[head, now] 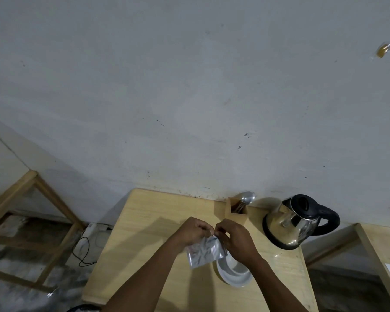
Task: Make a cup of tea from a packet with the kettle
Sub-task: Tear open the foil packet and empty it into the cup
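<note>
on a pale wooden table [144, 221], the left hand [193, 230] and right hand [236, 240] each pinch the top edge of a crinkly silver foil packet [204, 252], probably to tear it above the white cup [236, 265] on its saucer. further right, a shiny steel kettle [295, 224] sits closed.

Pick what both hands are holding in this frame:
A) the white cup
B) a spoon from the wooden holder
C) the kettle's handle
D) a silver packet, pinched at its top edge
D: the left hand and right hand pinch the top edge of the silver packet above the white cup, while the kettle and the spoon in its holder stand untouched.
</note>
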